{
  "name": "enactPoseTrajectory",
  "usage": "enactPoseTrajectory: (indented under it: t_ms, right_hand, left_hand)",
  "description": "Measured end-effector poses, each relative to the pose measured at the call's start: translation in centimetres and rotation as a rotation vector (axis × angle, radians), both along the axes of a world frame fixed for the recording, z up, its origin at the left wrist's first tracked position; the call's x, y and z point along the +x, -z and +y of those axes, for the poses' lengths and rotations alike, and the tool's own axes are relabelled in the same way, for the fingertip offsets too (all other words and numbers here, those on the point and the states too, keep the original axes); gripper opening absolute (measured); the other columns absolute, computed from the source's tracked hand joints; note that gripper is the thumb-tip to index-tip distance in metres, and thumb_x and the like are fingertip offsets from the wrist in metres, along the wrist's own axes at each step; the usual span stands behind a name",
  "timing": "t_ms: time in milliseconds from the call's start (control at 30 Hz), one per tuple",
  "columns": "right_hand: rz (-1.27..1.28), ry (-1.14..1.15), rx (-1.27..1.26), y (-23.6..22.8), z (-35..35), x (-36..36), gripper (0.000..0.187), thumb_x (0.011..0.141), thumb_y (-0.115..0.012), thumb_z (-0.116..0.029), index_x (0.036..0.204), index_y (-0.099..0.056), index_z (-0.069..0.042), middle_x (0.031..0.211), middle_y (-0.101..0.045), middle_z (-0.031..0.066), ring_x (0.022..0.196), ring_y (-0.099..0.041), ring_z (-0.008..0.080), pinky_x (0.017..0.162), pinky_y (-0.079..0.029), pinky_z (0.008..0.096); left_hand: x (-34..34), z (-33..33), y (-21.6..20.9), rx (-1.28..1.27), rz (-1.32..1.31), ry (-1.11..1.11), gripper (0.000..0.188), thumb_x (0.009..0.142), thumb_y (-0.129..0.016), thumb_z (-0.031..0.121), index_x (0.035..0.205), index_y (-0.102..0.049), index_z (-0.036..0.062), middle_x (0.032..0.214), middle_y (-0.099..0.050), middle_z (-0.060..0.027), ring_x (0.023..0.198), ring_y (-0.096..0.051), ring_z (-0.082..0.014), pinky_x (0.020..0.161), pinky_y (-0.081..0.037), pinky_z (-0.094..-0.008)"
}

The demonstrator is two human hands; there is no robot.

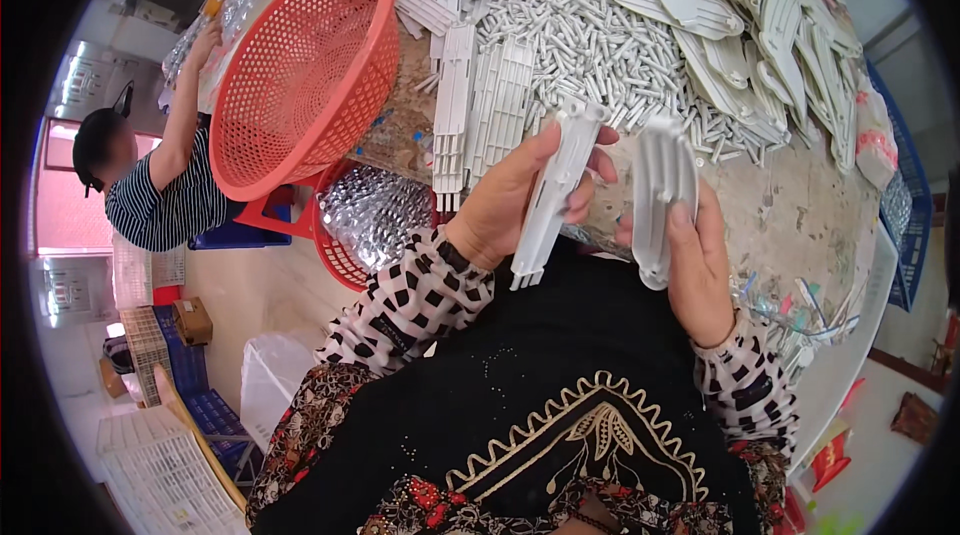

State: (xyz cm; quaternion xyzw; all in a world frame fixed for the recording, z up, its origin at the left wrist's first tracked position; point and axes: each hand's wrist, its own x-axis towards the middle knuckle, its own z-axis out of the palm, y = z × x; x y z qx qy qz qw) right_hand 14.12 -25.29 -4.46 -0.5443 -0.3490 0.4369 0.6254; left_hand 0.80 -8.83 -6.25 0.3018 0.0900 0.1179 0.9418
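Upright in my left hand (500, 197) is a long, narrow white plastic piece (556, 190) with ribs and slots, my fingers wrapped round it. My right hand (700, 265) grips a wider, curved white plastic piece (662, 205) with rounded ends and long grooves; its upper end is blurred. The two pieces are held side by side, apart from each other, over the table's near edge. Beyond my hands lies a heap of small white plastic pegs (580, 45). Slotted narrow white strips (500, 90) lie next to it, just past my left hand.
Curved white plastic pieces (780, 25) are piled at the back right of the worn table (790, 205). A red perforated basket (300, 75) stands tilted at the left, above another basket of shiny silvery parts (375, 215). A person in a striped shirt (165, 190) works at the far left.
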Motion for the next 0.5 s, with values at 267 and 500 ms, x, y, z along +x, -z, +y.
enactPoseTrajectory:
  t_ms: [267,500]
  right_hand:
    - [-0.483,-0.023,0.056,0.8,0.4,-0.1,0.057,0.101,-0.041,-0.035,0.142,-0.036,0.005,0.108,-0.041,0.0079,0.098,-0.041,0.0165,0.092,-0.031,0.0247]
    - [-0.529,-0.011,0.075,1.2,0.7,-0.8,0.047,0.102,-0.042,-0.026,0.135,-0.042,0.007,0.103,-0.039,0.007,0.093,-0.039,0.0163,0.086,-0.033,0.025]
  left_hand:
    - [0.3,-0.9,-0.7,0.109,-0.06,-0.202,0.05,0.092,-0.064,0.022,0.134,-0.045,0.0053,0.117,-0.06,-0.0095,0.104,-0.059,-0.0167,0.096,-0.045,-0.0322]
    - [0.2,-1.2,-1.3,0.192,-0.075,-0.22,0.054,0.091,-0.065,0.018,0.137,-0.042,0.0026,0.131,-0.055,-0.0138,0.12,-0.054,-0.0224,0.103,-0.041,-0.0373]
